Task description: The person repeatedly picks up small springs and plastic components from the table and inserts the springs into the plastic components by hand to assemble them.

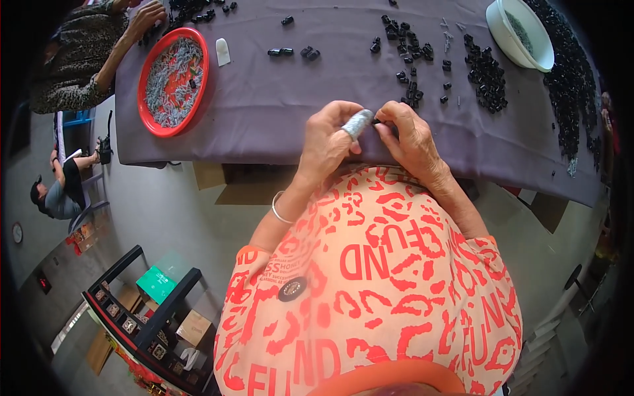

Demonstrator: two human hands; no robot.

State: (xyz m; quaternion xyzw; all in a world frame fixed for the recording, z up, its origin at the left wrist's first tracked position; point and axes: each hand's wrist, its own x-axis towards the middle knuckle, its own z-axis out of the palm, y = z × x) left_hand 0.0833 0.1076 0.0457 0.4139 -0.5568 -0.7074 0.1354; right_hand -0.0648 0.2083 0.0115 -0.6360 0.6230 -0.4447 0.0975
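Both my hands meet just above the near edge of the cloth-covered table. My right hand [411, 137] is closed, thumb and forefinger pinching a small black plastic piece [376, 121], mostly hidden by the fingers. Close against it, my left hand [323, 140] is curled shut, with a silvery wrapping [357, 124] around one finger. Whatever the left fingers hold is hidden from view. Beyond the hands lie loose black plastic pieces [411, 46] and a denser pile of them [487, 80] to the right.
A red basin [206, 76] holding small grey pins stands at the left; a white oval piece [222, 52] lies beside it. At the far right is a white bowl [545, 56] near a long black heap [571, 99]. A co-worker's hand [146, 16] works at the far left.
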